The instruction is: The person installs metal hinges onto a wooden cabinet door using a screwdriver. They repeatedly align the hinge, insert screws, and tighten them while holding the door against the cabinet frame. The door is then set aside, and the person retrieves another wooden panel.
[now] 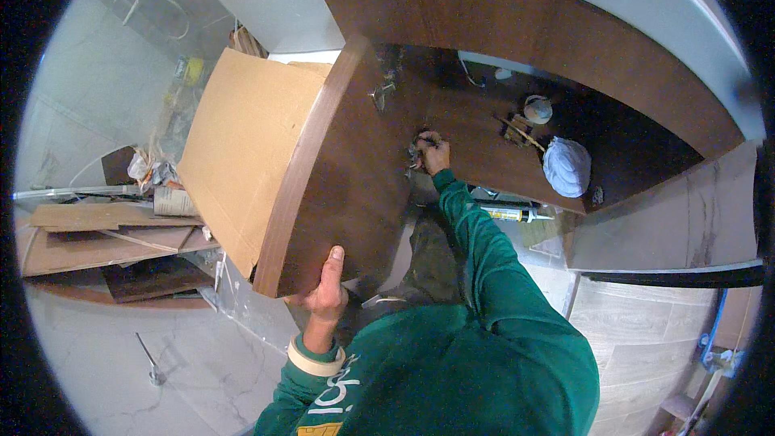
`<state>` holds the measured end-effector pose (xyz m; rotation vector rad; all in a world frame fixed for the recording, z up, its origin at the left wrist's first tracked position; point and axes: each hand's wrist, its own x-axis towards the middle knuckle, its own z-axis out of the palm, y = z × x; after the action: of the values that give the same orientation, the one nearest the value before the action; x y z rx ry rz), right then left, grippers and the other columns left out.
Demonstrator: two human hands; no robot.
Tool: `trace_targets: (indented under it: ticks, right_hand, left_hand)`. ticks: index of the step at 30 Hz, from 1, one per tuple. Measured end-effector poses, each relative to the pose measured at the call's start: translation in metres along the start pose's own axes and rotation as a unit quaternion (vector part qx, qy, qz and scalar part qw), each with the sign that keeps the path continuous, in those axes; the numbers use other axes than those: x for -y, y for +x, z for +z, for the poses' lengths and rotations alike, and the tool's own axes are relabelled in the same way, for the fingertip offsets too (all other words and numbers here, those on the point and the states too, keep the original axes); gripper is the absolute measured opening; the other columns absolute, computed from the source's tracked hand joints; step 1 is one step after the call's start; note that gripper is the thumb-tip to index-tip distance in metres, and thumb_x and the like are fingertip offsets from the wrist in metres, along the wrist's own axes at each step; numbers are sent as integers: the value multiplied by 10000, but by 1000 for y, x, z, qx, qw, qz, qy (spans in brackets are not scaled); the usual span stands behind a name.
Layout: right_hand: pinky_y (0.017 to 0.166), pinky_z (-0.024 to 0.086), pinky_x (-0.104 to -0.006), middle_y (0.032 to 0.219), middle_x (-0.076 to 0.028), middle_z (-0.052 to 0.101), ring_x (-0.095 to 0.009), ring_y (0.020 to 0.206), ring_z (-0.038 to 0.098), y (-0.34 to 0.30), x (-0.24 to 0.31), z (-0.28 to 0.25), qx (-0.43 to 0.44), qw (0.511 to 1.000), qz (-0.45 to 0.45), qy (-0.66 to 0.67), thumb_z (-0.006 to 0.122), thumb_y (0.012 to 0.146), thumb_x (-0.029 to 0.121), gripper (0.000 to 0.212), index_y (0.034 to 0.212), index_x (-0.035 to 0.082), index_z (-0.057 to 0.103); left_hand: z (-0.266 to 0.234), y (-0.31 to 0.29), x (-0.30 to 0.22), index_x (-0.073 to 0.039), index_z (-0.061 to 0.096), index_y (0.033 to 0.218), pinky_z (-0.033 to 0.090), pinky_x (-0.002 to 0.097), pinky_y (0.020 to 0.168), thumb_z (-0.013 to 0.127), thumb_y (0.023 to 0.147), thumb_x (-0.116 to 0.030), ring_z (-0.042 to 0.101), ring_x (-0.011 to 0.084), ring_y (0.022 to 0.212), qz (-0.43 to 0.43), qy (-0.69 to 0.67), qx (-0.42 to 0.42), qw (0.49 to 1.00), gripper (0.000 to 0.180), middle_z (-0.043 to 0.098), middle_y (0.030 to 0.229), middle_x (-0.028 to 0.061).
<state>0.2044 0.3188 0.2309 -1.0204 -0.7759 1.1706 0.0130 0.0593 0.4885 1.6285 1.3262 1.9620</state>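
"Two hands show in the head view, both on the job. What does the left one do?"

"The left hand (pixel 324 295) grips the brown door (pixel 339 186) at its near end. The thumb lies flat on the brown face; the fingers go out of sight behind the edge."

"And the right?"

"The right hand (pixel 434 152) has its fingers bent in at a metal hinge (pixel 412 155), on the side where door and cabinet (pixel 476 121) come together. Whether it pinches the hinge or only touches it, I cannot tell — too small and dark there."

"How does the door lie from the hands?"

"It reaches forward from the left hand and sits to the left of the right one. Its long axis slants across the view, from the near left to farther off and slightly right. The left hand is nearer the free near corner, the right nearer the hinge side. A second hinge (pixel 383 95) sits farther along, beyond the right hand."

"What else is about?"

"A sheet of cardboard (pixel 242 145) shows past the door's left edge. In the cabinet, to the right of the right hand, are a white bundle (pixel 567 167) and a pale cup (pixel 538 109) — both well apart from the fingers."
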Motion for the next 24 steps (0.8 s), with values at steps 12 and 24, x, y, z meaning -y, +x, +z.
trace_targets:
  ticks: [12,24]
  right_hand:
    - [690,536,-352,876,-80,670,-231,764,666,-16,34,-2,30,990,118,-72,577,812,58,209,1015,86,618]
    - [864,491,-306,1117,-74,637,-153,952,597,-40,212,53,124,969,-214,-26,798,730,107,661,1315,37,498]
  left_hand:
    - [10,3,2,-4,511,1262,503,436,899,696,683,154,576,286,1025,13,-36,-72,997,628,567,1229,170]
    - [-5,0,-1,-50,692,1078,389,468,1011,765,723,-33,609,305,978,-66,14,-91,994,363,673,1046,155]
